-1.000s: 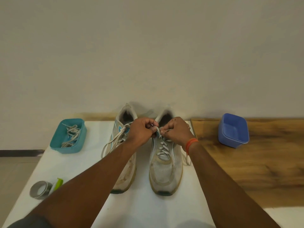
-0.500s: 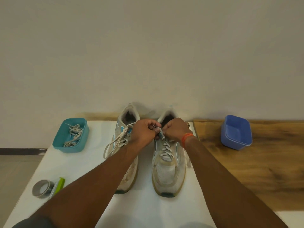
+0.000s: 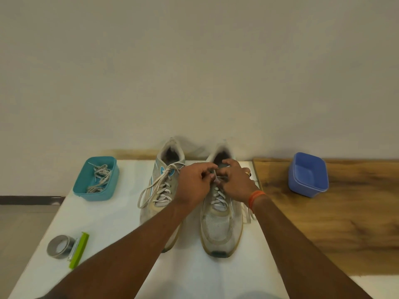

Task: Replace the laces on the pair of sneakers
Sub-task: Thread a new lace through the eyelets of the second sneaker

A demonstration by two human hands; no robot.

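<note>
Teal tub (image 3: 81,186) w/ laces (image 3: 99,179) — both hands (image 3: 193,183) (image 3: 236,183) pinching sneaker lace (image 3: 216,180).

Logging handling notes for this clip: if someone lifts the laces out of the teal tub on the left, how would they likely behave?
The laces lie in a loose tangled heap inside the teal tub, so they would probably come up floppy and snagged together, not one at a time. They look thin and light, so the tub would likely stay put. Trailing ends may drag over the rim.
</note>
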